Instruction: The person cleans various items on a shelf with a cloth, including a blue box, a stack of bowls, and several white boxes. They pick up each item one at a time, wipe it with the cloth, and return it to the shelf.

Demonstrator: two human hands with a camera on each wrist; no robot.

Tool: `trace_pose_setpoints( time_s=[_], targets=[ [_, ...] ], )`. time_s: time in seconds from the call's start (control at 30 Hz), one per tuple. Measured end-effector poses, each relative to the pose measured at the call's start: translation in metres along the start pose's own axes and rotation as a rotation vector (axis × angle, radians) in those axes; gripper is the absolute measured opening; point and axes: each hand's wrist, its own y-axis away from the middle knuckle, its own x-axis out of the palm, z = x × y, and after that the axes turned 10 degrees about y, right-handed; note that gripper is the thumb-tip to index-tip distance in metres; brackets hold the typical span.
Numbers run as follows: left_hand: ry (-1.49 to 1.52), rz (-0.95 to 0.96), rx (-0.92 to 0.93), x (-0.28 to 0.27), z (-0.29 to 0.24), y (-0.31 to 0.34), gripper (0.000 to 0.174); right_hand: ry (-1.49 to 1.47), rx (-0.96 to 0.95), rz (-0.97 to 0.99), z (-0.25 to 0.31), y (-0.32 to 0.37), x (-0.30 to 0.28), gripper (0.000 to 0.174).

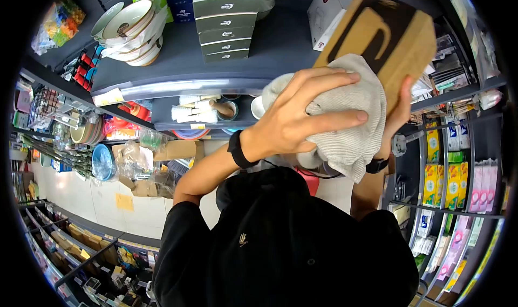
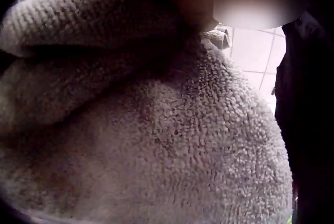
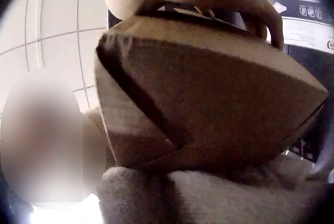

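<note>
A brown cardboard box (image 1: 413, 43) with a dark printed band is tilted above the shelf edge at the right of the head view. My right hand (image 1: 399, 113) grips it along its side, thumb up against the cardboard; in the right wrist view the fingers curl over the far edge of the box (image 3: 209, 99). With spread, bent fingers, my left hand (image 1: 302, 110) holds a bunched grey-beige cloth (image 1: 350, 140) against the near end of the box. Ribbed folds of this cloth (image 2: 209, 146) fill most of the left wrist view. Part of the right hand is hidden behind the cloth.
Ahead, a dark shelf (image 1: 175, 72) carries stacked bowls (image 1: 129, 24), a pile of grey boxes (image 1: 226, 24) and a white box (image 1: 329, 16). Shelves of packets (image 1: 442, 183) stand close on the right. An opened carton (image 1: 148, 185) lies on the left.
</note>
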Motion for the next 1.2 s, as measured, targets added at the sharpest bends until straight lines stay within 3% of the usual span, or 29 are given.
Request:
trace_pose_setpoints(
  time_s=[0.07,0.13,0.2,0.23,0.27,0.4,0.47,0.53,0.57,0.63,0.67,0.77,0.8,0.83,0.87,0.93,1.0,1.07,1.13,1.17,1.2],
  targets=[
    [-0.037,0.076,0.103,-0.004,0.010,-0.013,0.055,0.196,-0.205,0.279,-0.022,0.004,-0.023,0.061],
    [-0.072,-0.013,0.089,-0.011,0.023,-0.024,0.062,0.137,0.094,0.382,-0.069,-0.025,-0.084,0.060],
    [-0.190,-0.078,0.034,-0.021,0.030,-0.036,0.069,0.177,0.033,0.250,-0.058,0.008,-0.059,0.059],
    [-0.112,-0.156,-0.089,-0.022,0.024,-0.040,0.070,0.161,0.006,0.345,-0.056,0.011,-0.050,0.060],
    [-0.164,-0.165,-0.097,-0.026,0.029,-0.038,0.076,0.146,-0.018,0.438,-0.053,0.013,-0.045,0.062],
    [0.161,-0.237,-0.577,0.000,0.016,0.001,0.101,0.173,-0.061,0.360,-0.046,0.002,-0.040,0.068],
    [0.042,-0.206,-0.560,0.020,0.005,0.010,0.127,0.407,-0.102,0.194,-0.028,-0.003,-0.017,0.074],
    [0.208,-0.336,-0.709,0.025,0.011,0.019,0.123,0.548,-0.180,0.191,-0.028,-0.004,-0.008,0.081],
    [0.208,-0.331,-0.713,0.025,0.010,0.020,0.123,0.514,-0.188,0.192,-0.031,0.002,-0.002,0.075],
    [0.450,-0.515,-0.759,0.020,0.008,0.017,0.110,0.554,-0.217,0.257,-0.031,-0.002,-0.011,0.073],
    [0.463,-0.509,-0.689,0.014,0.012,0.020,0.098,0.543,-0.175,0.338,-0.022,-0.008,-0.031,0.076],
    [0.749,-0.575,-0.806,0.000,0.010,0.021,0.085,0.520,-0.131,0.379,-0.029,-0.014,-0.058,0.068],
    [0.749,-0.572,-0.810,0.002,0.010,0.022,0.085,0.312,0.075,0.426,-0.049,-0.019,-0.087,0.064],
    [0.738,-0.544,-0.812,0.006,0.011,0.022,0.082,0.102,0.276,0.465,-0.055,-0.019,-0.094,0.060],
    [0.727,-0.516,-0.810,0.010,0.014,0.021,0.079,0.101,0.274,0.462,-0.059,-0.019,-0.099,0.060],
    [0.620,-0.504,-0.766,0.010,0.026,0.025,0.076,-0.223,0.299,0.457,-0.065,-0.016,-0.098,0.055],
    [-0.109,-0.199,-0.442,-0.003,0.031,0.019,0.080,-0.186,0.268,0.365,-0.059,-0.011,-0.089,0.056],
    [-0.178,-0.135,-0.313,-0.012,0.029,0.006,0.085,-0.037,0.147,0.249,-0.057,-0.008,-0.085,0.052],
    [-0.035,-0.273,-0.286,-0.010,0.035,0.010,0.083,-0.052,0.115,0.210,-0.052,-0.010,-0.074,0.050],
    [0.028,-0.295,-0.334,-0.006,0.025,0.001,0.083,0.045,0.078,0.087,-0.046,-0.009,-0.059,0.049],
    [-0.122,-0.131,-0.347,-0.007,0.017,-0.005,0.084,0.145,0.043,-0.033,-0.043,-0.010,-0.052,0.048]
  ],
)
